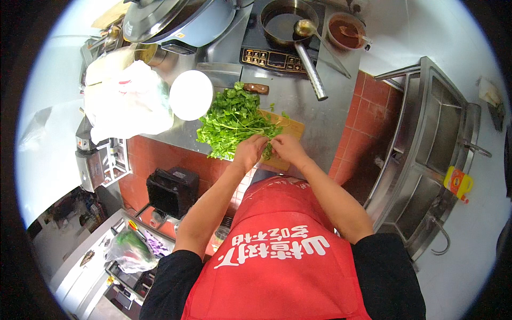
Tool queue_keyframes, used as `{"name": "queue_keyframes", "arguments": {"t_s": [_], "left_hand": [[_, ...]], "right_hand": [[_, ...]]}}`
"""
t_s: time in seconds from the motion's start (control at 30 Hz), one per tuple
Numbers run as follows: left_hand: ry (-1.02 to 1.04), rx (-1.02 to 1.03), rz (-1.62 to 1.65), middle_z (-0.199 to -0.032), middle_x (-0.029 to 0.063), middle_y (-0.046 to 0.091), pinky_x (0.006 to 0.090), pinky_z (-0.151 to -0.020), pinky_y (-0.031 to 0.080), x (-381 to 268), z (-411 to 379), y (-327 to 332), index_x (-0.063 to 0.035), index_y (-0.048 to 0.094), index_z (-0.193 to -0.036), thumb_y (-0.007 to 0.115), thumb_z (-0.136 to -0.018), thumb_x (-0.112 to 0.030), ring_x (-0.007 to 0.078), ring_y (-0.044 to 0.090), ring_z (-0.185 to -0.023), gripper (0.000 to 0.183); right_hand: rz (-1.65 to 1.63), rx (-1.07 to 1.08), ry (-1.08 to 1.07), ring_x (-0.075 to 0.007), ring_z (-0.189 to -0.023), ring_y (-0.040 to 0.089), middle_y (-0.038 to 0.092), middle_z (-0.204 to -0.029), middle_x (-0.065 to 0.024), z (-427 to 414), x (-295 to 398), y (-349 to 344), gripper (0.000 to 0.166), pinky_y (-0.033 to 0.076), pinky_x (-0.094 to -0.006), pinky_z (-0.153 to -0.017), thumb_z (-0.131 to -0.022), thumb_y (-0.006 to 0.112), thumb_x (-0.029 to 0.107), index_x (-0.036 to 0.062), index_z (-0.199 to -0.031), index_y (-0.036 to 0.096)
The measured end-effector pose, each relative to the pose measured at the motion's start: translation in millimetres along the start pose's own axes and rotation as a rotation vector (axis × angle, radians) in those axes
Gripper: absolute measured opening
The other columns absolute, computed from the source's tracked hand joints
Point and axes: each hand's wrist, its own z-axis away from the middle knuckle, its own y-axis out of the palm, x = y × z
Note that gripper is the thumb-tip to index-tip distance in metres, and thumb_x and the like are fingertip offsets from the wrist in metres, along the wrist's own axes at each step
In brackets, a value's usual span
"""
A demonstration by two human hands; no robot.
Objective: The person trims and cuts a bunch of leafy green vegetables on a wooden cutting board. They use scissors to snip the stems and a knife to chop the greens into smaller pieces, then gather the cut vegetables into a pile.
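Note:
Both my hands meet over the near edge of a heap of leafy green herbs (234,116), which looks like coriander. My left hand (250,151) pinches the greens at the stems. Close beside it, my right hand (289,150) has its fingertips closed on the same small bunch; the exact stems between the fingers are partly hidden. Beneath the heap's right side lies a wooden cutting board (294,130). A knife's wooden handle (257,88) shows just behind the herbs, with a broad metal blade (220,71) to its left.
A pan (310,60) with dark liquid and a ladle (306,29) sits on an induction cooker (276,60). Right of it is a bowl of red sauce (346,34). A white round lid or plate (192,95) and white plastic bag (128,100) stand left. A steel sink (424,160) is at right.

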Motion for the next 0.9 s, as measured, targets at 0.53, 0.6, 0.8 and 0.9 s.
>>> {"name": "queue_keyframes", "arguments": {"t_s": [0.53,0.6,0.8,0.9], "left_hand": [[-0.132,0.120,-0.095,-0.108,0.0119,0.066,0.0455,-0.076,0.054,-1,1,1,-0.0156,0.063,-0.113,0.059,-0.088,-0.023,0.0352,0.066,-0.093,0.027],[-0.182,0.169,-0.093,-0.113,0.0120,0.067,0.0460,-0.076,0.054,-4,-9,-1,-0.0183,0.063,-0.120,0.061,-0.085,-0.025,0.0340,0.067,-0.094,0.036],[-0.039,-0.112,0.110,-0.101,0.0149,0.065,0.0481,-0.072,0.054,2,8,39,-0.0122,0.065,-0.104,0.065,-0.078,-0.019,0.0374,0.066,-0.090,0.027],[-0.104,-0.191,0.140,-0.115,0.0111,0.062,0.0467,-0.071,0.054,-13,21,31,-0.0114,0.061,-0.114,0.059,-0.084,-0.014,0.0356,0.066,-0.090,0.029]], "right_hand": [[0.156,-0.058,-0.036,-0.0222,-0.060,0.064,0.066,-0.066,-0.0119,1,18,-1,0.029,0.049,-0.0379,-0.059,-0.091,0.060,0.024,-0.0006,-0.079,0.066],[0.177,-0.078,-0.047,-0.0258,-0.064,0.066,0.067,-0.069,-0.0147,3,13,-5,0.030,0.049,-0.0401,-0.061,-0.093,0.060,0.026,-0.0015,-0.082,0.067],[0.040,0.046,0.029,-0.0156,-0.075,0.064,0.071,-0.092,-0.0104,20,20,-35,0.025,0.052,-0.0329,-0.067,-0.093,0.062,0.016,-0.0031,-0.107,0.069],[-0.088,0.066,0.098,-0.0144,-0.064,0.058,0.062,-0.079,-0.0058,36,19,-61,0.018,0.049,-0.0281,-0.054,-0.097,0.057,0.012,-0.0013,-0.107,0.064]]}}
